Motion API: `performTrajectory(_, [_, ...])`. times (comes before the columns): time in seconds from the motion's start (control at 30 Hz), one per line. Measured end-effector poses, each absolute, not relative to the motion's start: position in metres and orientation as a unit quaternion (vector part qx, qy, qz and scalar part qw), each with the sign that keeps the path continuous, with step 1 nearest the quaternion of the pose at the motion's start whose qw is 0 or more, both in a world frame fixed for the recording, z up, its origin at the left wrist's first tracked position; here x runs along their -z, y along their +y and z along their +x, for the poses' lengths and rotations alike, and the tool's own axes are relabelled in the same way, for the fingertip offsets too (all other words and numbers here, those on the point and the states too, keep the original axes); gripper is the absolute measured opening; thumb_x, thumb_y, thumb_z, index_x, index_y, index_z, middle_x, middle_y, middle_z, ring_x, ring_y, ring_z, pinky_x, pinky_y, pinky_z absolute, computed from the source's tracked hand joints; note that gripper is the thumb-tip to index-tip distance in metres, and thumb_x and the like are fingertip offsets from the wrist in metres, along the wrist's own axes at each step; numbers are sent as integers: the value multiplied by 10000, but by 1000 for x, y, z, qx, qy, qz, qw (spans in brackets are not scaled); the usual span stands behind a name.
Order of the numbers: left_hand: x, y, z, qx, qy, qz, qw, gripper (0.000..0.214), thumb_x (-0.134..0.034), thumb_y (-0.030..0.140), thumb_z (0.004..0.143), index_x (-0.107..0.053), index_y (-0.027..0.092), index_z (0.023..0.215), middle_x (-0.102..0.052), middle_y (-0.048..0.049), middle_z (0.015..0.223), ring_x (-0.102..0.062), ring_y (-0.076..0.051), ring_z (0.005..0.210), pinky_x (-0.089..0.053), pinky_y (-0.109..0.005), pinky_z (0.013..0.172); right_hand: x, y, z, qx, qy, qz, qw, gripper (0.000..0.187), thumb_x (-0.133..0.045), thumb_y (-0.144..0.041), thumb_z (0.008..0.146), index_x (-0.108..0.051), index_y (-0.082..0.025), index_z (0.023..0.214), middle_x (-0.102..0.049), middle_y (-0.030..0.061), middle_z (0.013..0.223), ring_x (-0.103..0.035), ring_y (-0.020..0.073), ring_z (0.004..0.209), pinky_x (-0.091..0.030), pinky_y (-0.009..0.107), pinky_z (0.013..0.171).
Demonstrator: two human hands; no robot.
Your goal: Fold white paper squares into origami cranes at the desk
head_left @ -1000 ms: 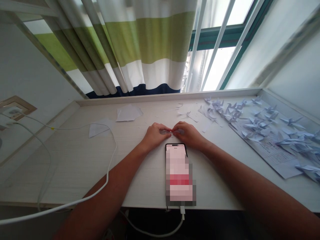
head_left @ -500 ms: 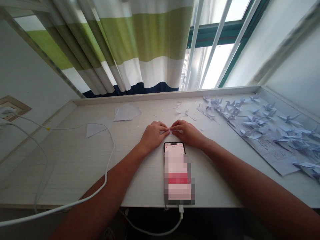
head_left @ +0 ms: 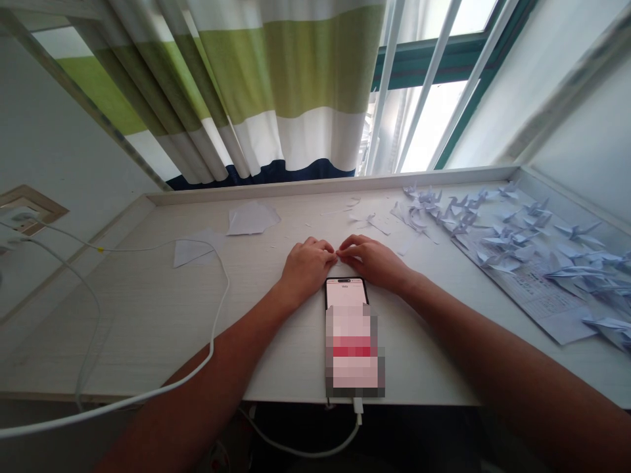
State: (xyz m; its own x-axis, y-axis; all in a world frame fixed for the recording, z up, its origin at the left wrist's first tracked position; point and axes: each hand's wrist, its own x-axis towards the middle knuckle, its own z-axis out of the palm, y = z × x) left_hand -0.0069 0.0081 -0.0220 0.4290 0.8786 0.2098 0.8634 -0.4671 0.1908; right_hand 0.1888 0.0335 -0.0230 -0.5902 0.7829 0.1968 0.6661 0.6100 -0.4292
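Both hands meet over the desk [head_left: 276,335], just beyond the top of a phone [head_left: 348,322]. My left hand [head_left: 309,264] is closed, its fingertips pinched on a small piece of white paper [head_left: 339,261]. From the other side, my right hand [head_left: 371,257] pinches the same paper between thumb and fingers. Most of the paper is hidden by the fingers, so its folds cannot be made out. The phone lies face up between my forearms with its screen lit, and a white charging plug [head_left: 358,405] is in its lower end.
Many folded paper cranes [head_left: 513,236] cover the right side, some on a printed sheet [head_left: 532,305]. Paper scraps [head_left: 369,220] lie beyond my hands. Paper stacks [head_left: 251,218] are at the back left. A white cable [head_left: 214,328] crosses my left forearm from a wall socket [head_left: 29,210].
My left hand's fingers have curled in more tightly at the paper, and less of the paper shows. The whole view has shifted slightly; the phone and cranes rest as before.
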Motion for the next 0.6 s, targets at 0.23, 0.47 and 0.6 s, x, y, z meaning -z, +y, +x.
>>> performTrajectory(0.23, [13,9,-15,-105,483,869,22,354,-475,378,1061,-806,254,1069,-772,-26,1217,-640,-247,1122,-479,-408,915,20,30,189,-139,-881,-417,177,236,-595,-221,1012,-822,-264,1062,-754,61,1151,-701,241,1038,-524,349,875])
performTrajectory(0.47, [-3,-3,-22,-18,484,875,11,407,-392,466,1071,-742,344,1242,-652,7,1452,-541,-297,1329,-448,-495,1022,22,28,188,-104,-881,-433,159,224,-612,-216,1002,-817,-274,1070,-763,54,1154,-691,255,1075,-524,347,860])
performTrajectory(0.6, [-6,-4,-25,1,481,877,7,437,-352,479,1079,-729,365,1266,-616,12,1496,-481,-311,1398,-415,-532,1084,23,29,189,-103,-878,-431,183,208,-618,-245,1009,-819,-257,1062,-771,55,1157,-690,261,1080,-526,383,916])
